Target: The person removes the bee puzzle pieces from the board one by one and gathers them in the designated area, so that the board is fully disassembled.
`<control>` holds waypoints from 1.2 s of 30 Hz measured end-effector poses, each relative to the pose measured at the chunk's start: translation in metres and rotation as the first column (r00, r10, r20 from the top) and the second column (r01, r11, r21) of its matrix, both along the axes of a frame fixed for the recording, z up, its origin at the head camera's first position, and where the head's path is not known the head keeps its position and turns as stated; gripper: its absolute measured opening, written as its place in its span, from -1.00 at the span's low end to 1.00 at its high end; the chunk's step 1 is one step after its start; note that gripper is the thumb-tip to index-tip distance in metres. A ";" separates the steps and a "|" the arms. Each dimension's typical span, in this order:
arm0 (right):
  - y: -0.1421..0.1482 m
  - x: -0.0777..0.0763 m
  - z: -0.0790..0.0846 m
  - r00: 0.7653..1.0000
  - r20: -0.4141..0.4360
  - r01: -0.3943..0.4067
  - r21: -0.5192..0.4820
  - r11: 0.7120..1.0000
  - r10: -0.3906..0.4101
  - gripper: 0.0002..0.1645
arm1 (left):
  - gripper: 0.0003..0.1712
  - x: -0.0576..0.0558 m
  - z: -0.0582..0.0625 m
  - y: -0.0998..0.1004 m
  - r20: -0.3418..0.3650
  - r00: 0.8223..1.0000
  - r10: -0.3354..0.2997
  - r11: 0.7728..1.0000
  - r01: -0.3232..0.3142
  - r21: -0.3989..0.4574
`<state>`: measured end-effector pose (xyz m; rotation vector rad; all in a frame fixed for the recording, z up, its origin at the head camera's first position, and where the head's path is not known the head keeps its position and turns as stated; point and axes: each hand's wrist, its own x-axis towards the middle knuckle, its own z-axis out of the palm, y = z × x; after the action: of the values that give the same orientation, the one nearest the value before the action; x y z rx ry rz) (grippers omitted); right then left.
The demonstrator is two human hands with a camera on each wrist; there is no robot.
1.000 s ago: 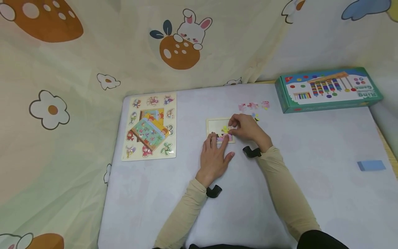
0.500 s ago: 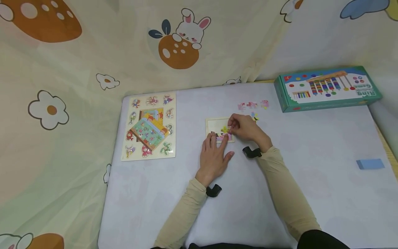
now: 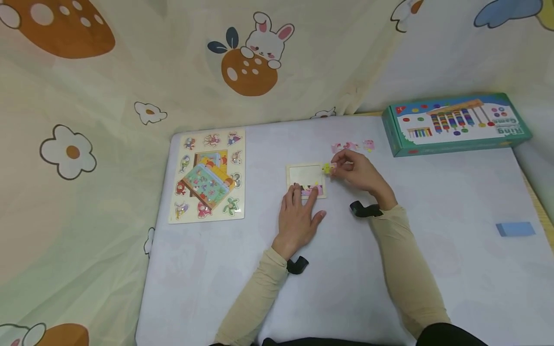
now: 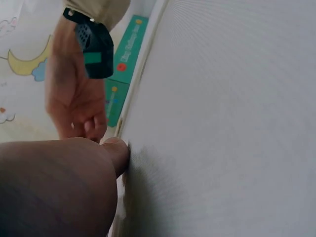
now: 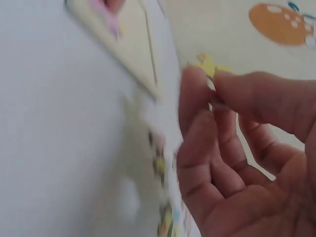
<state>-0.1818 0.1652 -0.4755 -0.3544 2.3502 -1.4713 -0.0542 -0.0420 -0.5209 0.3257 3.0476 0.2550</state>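
Note:
In the head view a small yellow jigsaw piece [image 3: 326, 168] is pinched between the thumb and index finger of my right hand [image 3: 361, 174], just past the right side of a framed puzzle board [image 3: 305, 172]. The right wrist view shows the same yellow piece [image 5: 210, 65] at the fingertips, lifted above the table. My left hand [image 3: 297, 221] lies with fingers extended over the board's near edge. Pink pieces [image 3: 318, 189] fill the near part of the frame, partly under those fingers; the bare backing shows beyond them.
Several loose pink pieces [image 3: 368, 145] lie behind my right hand. A large animal puzzle board [image 3: 175, 185] with smaller picture boards [image 3: 209, 185] stacked on it is at the left. A green toy box [image 3: 459, 125] stands back right; a blue block [image 3: 516, 229] lies right.
My right hand has lifted the yellow piece off the puzzle board and carried it right and away from me. The left hand keeps its place on the board.

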 end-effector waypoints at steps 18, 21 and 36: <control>0.075 0.009 -0.002 0.940 -0.118 0.334 0.140 0.932 -0.319 -0.46 | -0.18 -0.001 0.002 0.001 0.066 0.998 0.007 1.000 -0.008 0.015; 0.081 0.009 -0.003 0.938 -0.123 0.341 0.181 0.923 -0.323 -0.47 | -0.18 -0.001 0.002 0.001 0.063 0.998 0.004 1.000 -0.004 0.013; 0.070 0.007 -0.006 0.913 -0.161 0.408 0.303 0.861 -0.375 -0.53 | -0.19 0.002 0.002 -0.001 0.013 1.000 -0.010 1.000 0.009 0.029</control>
<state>-0.1748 0.2357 -0.4810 0.1581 2.8117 -1.1928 -0.0524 -0.0428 -0.5188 0.3390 3.0314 0.3003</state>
